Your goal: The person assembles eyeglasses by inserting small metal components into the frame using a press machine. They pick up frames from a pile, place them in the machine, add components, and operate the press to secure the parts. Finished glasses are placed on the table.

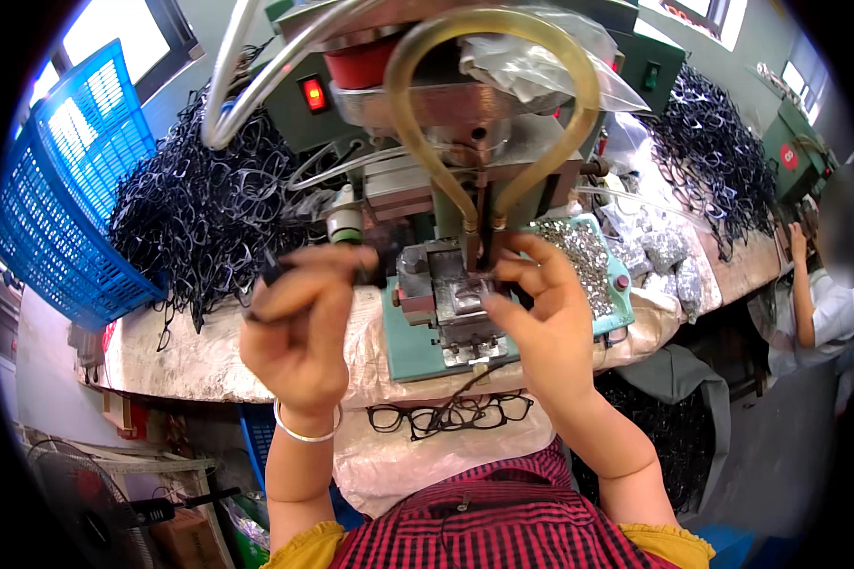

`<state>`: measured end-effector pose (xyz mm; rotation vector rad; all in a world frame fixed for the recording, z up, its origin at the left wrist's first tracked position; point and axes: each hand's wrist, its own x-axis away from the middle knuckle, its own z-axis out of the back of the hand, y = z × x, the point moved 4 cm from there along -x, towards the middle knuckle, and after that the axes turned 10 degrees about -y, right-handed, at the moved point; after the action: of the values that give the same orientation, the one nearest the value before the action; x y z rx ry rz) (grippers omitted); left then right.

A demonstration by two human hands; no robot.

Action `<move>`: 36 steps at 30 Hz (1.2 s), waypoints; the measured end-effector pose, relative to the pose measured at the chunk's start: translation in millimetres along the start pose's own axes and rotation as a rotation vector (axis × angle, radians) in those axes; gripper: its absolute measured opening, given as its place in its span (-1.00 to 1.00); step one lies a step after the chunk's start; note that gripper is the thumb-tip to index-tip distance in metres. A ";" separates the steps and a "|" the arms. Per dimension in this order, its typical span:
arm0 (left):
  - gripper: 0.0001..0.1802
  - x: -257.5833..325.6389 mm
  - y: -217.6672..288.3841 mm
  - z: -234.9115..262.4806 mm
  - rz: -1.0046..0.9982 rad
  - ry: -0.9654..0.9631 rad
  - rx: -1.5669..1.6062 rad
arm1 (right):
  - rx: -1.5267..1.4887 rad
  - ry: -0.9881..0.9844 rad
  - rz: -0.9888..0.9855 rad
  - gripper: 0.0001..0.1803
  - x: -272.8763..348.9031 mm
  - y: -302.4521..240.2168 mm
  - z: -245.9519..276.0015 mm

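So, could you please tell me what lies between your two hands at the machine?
In the head view, the machine's small metal fixture block sits between the left hand, which grips a dark spectacle frame, and the right hand.

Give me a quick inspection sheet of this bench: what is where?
Surface: bench under wrinkled plastic sheet.
Job's things: black frame in left hand; right hand at the jig of the green machine.
Clutter: heap of black frames, tray of small metal parts, finished glasses below.
Grippers: left hand shut on frame; right fingers pinched at jig.
Cables: yellowish hose, grey tubes.
Surroundings: blue basket, fan, another worker.
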<state>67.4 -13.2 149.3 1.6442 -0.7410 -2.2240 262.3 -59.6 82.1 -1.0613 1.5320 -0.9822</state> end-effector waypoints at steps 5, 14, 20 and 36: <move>-0.75 45.7 -3.1 -36.0 -0.176 -0.408 -0.266 | 0.722 -0.167 0.176 -0.63 -5.4 2.6 42.9; -0.74 46.2 -11.8 -54.5 -0.250 -0.507 -0.260 | 1.256 0.203 0.126 -0.83 10.5 70.3 137.4; -0.67 64.5 -7.3 -58.8 -0.179 -0.429 -0.333 | 1.210 0.227 0.224 -0.84 -4.9 63.0 122.3; -0.87 102.8 -66.5 159.5 0.467 0.153 -1.177 | 0.359 0.324 0.101 -0.91 -11.6 63.8 94.9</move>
<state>-110.6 27.8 65.4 0.8770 0.2369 -1.5885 347.1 -37.5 7.6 -0.5868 1.5688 -1.3457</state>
